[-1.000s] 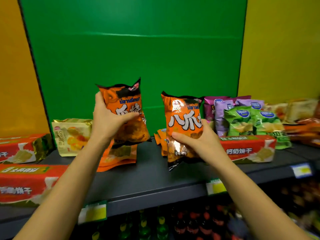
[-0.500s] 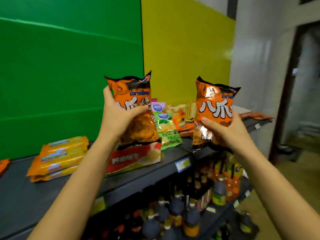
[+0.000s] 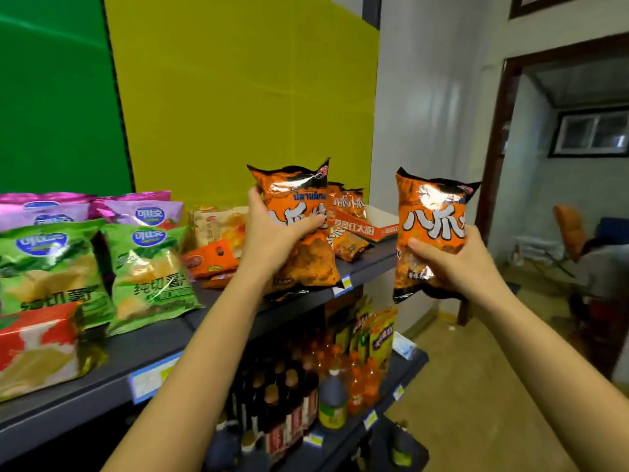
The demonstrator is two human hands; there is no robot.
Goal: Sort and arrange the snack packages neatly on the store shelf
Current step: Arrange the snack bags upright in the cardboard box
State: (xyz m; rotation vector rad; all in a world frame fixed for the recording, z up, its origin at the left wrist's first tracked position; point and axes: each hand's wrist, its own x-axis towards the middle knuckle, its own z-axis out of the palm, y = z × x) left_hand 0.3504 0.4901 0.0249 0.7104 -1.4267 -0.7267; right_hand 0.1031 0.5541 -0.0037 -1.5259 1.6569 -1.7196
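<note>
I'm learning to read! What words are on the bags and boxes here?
"八爪" on the orange bag in the right hand.
"红太阳" on the cardboard tray.
"纯切薯" on the green chip bags.
Price tags: too blurred.

The view swings right along the shelf [image 3: 163, 338]: the open box [image 3: 369, 229] with matching orange bags now sits just behind the left hand's bag [image 3: 299, 229], while the right hand's bag [image 3: 430, 233] hangs past the shelf end.

Both orange bags [image 3: 430, 229] shout big white "八爪"; behind them, the orange carton [image 3: 360, 229] on the shelf reads "红太阳".
</note>
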